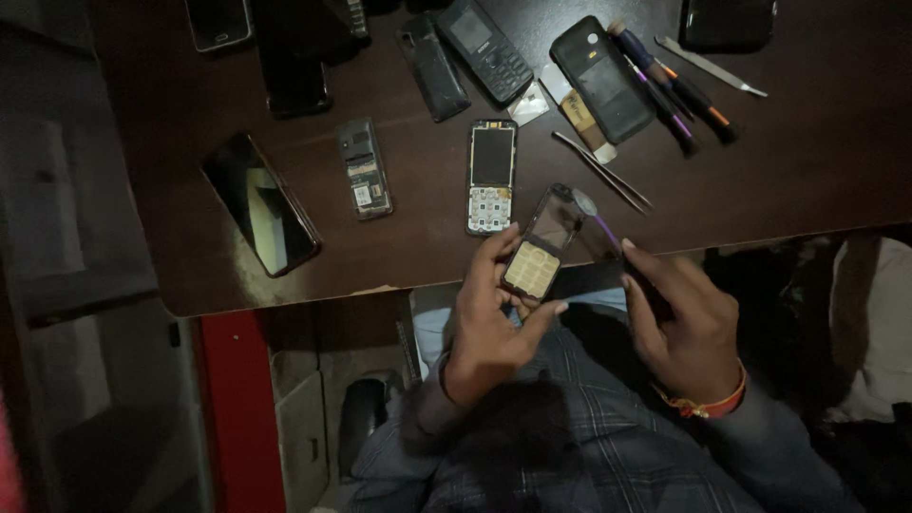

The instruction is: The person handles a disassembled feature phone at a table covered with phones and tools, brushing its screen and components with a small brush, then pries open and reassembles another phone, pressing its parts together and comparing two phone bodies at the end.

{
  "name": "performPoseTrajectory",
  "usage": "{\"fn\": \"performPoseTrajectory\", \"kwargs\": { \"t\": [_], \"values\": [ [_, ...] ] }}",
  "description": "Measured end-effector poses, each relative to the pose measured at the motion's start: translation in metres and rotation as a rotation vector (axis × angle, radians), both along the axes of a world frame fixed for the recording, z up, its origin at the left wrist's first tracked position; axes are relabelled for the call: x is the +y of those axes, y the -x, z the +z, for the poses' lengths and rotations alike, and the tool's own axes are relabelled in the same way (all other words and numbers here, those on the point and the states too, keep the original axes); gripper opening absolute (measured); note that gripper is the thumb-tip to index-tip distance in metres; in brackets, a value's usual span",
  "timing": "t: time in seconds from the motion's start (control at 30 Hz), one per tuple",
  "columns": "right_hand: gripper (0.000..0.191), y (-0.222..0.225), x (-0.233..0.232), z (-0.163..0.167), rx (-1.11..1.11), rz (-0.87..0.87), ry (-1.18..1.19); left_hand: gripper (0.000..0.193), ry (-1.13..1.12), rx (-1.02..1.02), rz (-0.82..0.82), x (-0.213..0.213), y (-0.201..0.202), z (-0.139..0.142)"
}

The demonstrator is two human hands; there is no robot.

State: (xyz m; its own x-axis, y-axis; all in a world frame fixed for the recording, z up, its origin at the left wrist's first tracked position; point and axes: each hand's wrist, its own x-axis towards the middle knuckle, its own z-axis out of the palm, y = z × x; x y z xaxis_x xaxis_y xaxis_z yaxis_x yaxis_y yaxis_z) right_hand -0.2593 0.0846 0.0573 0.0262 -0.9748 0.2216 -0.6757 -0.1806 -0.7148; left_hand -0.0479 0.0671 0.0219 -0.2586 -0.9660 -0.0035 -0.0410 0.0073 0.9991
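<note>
I see my left hand (489, 318) closed around a phone front housing (546, 242), thumb low on one side and fingers up the other, its pale keypad panel turned up and its clear window toward the table (807, 171). My right hand (684, 323) pinches a purple-tipped tool (605, 228) whose tip touches the housing's upper right edge. Just beyond, on the table, lies a bare phone board (491, 176) with its keypad contacts showing. Left of that is a stripped inner frame (363, 168), and farther left a dark smartphone (259, 202). Tweezers (601, 171) lie to the right, with screwdrivers (670, 81) behind them beside a black back cover (603, 78).
</note>
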Motion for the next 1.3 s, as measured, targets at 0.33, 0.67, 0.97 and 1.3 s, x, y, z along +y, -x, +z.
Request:
{"fn": "performPoseTrajectory", "kwargs": {
  "t": [0.33,0.67,0.97,1.3],
  "values": [
    [0.035,0.001,-0.013,-0.009,0.051,0.069,-0.003,0.062,-0.055,-0.010,0.074,0.008,0.004,-0.013],
    [0.036,0.004,-0.013,-0.023,0.025,0.070,-0.060,0.064,-0.125,0.062,0.132,0.006,0.008,-0.018],
    [0.041,-0.001,-0.001,-0.013,-0.013,0.226,-0.030,0.060,-0.077,0.073,0.160,0.006,0.008,-0.027],
    [0.042,-0.005,0.009,-0.011,0.005,0.332,-0.144,0.060,-0.080,0.129,0.152,0.007,0.004,-0.027]
  ]
}}
